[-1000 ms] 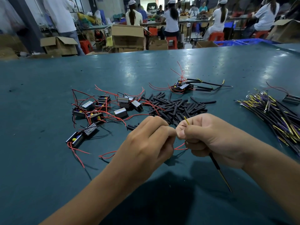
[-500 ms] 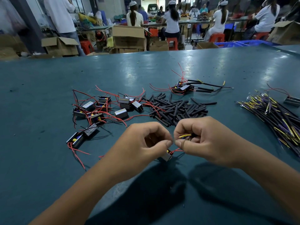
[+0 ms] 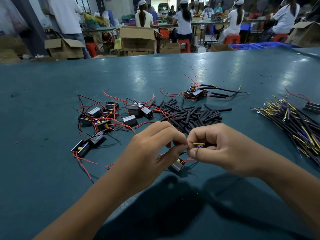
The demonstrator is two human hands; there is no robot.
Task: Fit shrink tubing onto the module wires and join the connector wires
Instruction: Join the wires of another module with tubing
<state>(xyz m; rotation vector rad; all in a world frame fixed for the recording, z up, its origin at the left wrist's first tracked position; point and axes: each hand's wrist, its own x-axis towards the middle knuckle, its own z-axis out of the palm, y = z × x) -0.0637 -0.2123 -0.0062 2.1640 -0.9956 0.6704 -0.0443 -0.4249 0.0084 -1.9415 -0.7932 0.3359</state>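
Note:
My left hand and my right hand meet fingertip to fingertip above the green table. The left pinches a thin module wire; the right pinches a connector wire with a yellow and a purple end. The wire tips touch between the thumbs. The small grey module with red wires hangs just under my hands. A heap of black shrink tubing pieces lies just beyond my hands. Loose modules with red wires are scattered at the left.
A bundle of black connector wires with yellow and purple ends lies at the right. A few finished modules with tubing fitted sit further back. One module rests at the far right edge. People and cardboard boxes are beyond the table.
My right hand turned the connector wire from upright to lying sideways toward the left hand. The module dropped into view under my hands. Both hands stayed close together.

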